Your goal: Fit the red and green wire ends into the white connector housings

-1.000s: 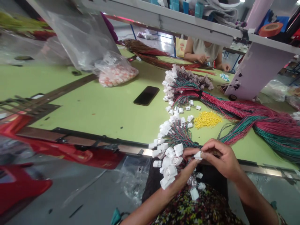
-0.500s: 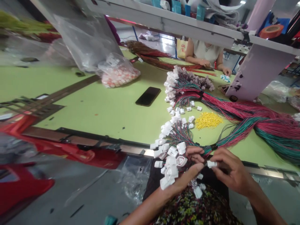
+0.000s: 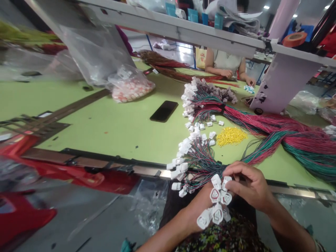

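Observation:
My right hand has thumb and forefinger closed at a small white plug connector, over my lap. Close beside it, my left hand is mostly covered by a fan of white connectors, their pin faces turned up toward me. Its fingers are hidden, but the fan stands up out of that hand. Behind both hands, a bundle of thin dark, red and green wires lies over the table edge, with more white connectors at its left end.
On the green table are a black phone, a pile of small yellow pieces, a bag of orange-and-white parts and a larger wire bundle. A shelf crosses above. Another person sits opposite.
The fan of connectors has swung right and now stands before my left hand, covering its fingers. My right hand has moved slightly left and up, against the fan.

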`<state>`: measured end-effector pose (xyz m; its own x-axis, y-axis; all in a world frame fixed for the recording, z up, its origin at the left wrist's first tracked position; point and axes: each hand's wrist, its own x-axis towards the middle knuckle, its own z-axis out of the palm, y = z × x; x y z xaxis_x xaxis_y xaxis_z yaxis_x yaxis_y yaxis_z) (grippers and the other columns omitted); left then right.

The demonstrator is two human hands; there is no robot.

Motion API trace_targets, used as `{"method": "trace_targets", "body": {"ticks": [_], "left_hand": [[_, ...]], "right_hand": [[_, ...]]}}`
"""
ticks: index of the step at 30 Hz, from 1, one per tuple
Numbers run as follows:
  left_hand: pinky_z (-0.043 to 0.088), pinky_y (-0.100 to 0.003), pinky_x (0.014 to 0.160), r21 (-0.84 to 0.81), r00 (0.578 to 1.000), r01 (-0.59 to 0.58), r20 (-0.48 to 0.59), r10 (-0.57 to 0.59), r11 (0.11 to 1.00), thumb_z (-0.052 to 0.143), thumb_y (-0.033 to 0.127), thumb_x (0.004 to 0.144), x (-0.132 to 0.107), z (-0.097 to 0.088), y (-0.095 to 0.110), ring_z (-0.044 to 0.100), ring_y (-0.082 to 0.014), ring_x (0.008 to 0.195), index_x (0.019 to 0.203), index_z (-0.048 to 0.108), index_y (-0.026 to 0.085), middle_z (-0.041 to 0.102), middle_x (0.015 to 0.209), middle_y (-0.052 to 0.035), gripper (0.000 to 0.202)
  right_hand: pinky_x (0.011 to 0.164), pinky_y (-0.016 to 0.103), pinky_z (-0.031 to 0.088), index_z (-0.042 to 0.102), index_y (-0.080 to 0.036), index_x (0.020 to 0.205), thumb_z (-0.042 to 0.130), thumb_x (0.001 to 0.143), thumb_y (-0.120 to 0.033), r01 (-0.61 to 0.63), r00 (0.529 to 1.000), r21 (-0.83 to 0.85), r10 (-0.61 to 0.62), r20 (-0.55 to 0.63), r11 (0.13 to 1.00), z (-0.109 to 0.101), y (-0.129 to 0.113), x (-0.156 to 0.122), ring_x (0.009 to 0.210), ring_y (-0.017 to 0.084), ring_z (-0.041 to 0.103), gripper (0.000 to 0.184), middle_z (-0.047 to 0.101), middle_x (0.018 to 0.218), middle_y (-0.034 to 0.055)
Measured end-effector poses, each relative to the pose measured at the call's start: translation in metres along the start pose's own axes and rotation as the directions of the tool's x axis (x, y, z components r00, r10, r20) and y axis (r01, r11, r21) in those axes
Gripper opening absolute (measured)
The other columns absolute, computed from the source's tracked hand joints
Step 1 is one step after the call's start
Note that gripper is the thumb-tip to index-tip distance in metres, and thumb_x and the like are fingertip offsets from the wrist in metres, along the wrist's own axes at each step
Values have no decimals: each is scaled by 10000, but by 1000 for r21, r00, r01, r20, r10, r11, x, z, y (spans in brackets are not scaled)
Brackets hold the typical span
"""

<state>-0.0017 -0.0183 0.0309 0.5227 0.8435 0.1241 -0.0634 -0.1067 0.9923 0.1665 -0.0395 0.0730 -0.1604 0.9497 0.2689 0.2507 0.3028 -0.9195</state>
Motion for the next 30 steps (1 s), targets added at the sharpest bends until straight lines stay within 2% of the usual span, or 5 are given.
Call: {"method": "trace_targets", "body": {"ticks": [5,10,14,21,30], "left_hand": [[469,-293,556,-171,989,134,-34,-142,976,752,398,829,-4,-7,1,559,-167,591,958,690,215,598,662,15,233],[477,-272,550,-400,957,241,-55,-286,884,854,472,746,-6,-12,-1,601,-142,562,972,713,208,667,652,-2,374],[430,-268,529,-326,949,212,-155,-273,921,857,436,762,-8,-13,-5,515,-129,562,951,777,237,608,635,6,286],[348,-270,509,-185,941,189,-245,-231,964,827,444,785,-8,-12,-10,466,-137,565,931,791,251,567,617,11,244],[265,-280,483,-209,936,221,-228,-267,953,812,447,792,-7,-10,-4,363,-115,514,923,788,242,480,553,37,244]], "right_hand": [[861,315,560,767,-282,986,747,893,-153,113,993,9,-113,-35,994,-1,13,2,947,177,705,161,755,981,25],[841,319,558,762,-276,1068,694,943,-148,249,968,-84,-245,54,965,-8,16,3,947,179,713,192,771,1028,42],[836,326,552,742,-231,951,624,987,-217,134,990,-77,-129,64,988,-14,35,27,922,185,704,124,755,963,45],[807,321,489,692,-186,983,632,887,-101,7,991,-583,73,113,813,-16,93,76,853,195,624,142,684,953,62],[813,310,440,681,-210,835,623,843,-67,14,975,-601,122,185,799,-12,92,97,870,205,598,155,658,908,40]]}}
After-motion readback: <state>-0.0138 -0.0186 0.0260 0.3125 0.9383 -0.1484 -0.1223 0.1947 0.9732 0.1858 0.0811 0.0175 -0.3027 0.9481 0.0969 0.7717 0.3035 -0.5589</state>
